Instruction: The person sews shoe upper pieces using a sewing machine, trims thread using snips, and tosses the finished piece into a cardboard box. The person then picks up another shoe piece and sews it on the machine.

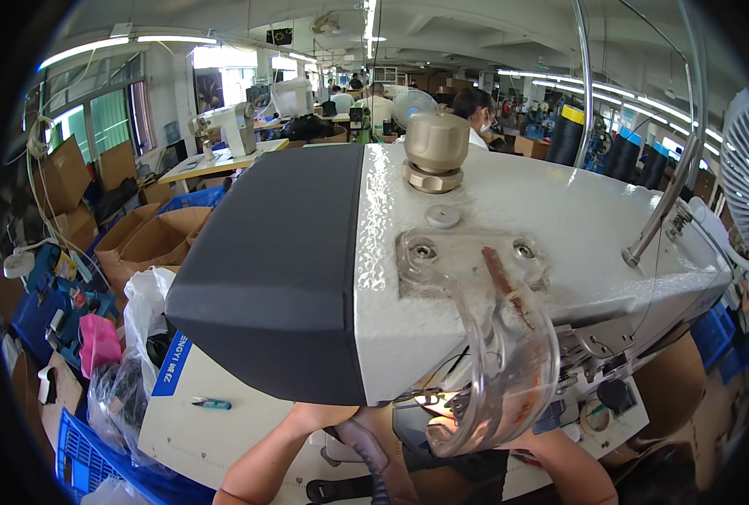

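Head view shows, at the left, a blue plastic basket [79, 459] with slatted sides low down, a pale plastic bag [113, 491] within its rim, and above it a clear bag [122, 404] holding something dark that is too blurred to name. Behind these, an open brown carton [168, 234] faces upward, near a blue crate [199, 199]. A sewing machine [492, 198] fills the middle, its long axis running crosswise, with the dark end cover [265, 269] toward the person's left. Below it, a grey strip [364, 446] lies by the left hand [330, 414], its long axis slanting from upper left to lower right, toward the near edge. Most of that hand is hidden under the machine head, so I cannot tell whether it grasps anything. The right hand [527, 440] is partly behind the clear guard [543, 362]; its grip cannot be told either. Teal snips [212, 404] lie on the pale tabletop [223, 446], pointing left.
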A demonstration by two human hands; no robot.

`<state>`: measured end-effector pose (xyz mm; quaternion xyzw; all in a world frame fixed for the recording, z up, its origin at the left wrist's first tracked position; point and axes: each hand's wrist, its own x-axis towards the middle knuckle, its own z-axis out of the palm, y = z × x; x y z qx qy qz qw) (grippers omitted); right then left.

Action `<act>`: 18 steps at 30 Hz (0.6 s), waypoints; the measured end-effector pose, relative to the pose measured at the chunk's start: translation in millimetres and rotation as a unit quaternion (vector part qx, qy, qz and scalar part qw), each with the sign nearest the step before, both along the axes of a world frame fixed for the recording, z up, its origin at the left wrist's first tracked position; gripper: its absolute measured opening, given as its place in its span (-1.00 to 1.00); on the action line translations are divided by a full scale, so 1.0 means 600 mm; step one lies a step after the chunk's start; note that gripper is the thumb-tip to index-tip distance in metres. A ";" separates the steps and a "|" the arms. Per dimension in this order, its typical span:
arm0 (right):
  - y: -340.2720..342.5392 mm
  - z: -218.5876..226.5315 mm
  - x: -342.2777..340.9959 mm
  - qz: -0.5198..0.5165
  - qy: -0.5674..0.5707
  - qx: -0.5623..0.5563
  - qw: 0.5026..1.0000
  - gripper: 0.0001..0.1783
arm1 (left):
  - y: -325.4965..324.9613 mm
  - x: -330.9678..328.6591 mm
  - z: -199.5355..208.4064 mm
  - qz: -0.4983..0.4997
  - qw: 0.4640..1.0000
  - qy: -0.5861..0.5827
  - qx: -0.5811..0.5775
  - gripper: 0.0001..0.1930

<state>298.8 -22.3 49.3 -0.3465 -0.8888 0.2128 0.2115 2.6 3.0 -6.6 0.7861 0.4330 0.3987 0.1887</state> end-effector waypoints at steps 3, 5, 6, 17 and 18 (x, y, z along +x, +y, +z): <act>0.006 -0.010 0.006 0.011 0.027 0.008 1.000 -0.59 | 0.005 0.001 -0.003 -0.012 1.000 -0.023 -0.008 -0.84; 0.004 -0.010 0.013 0.006 -0.017 0.001 1.000 -0.56 | 0.006 0.002 -0.007 -0.019 0.999 -0.038 -0.014 -0.84; 0.004 -0.010 0.013 0.007 -0.017 0.002 1.000 -0.56 | 0.004 0.003 -0.009 -0.021 0.999 -0.045 -0.018 -0.84; 0.019 -0.087 0.041 -0.020 -0.042 -0.047 0.998 -0.64 | -0.002 -0.005 -0.034 -0.054 0.987 -0.138 -0.060 -0.83; 0.016 -0.092 0.052 -0.031 -0.045 -0.047 0.997 -0.64 | 0.003 0.002 -0.035 -0.067 0.985 -0.148 -0.065 -0.83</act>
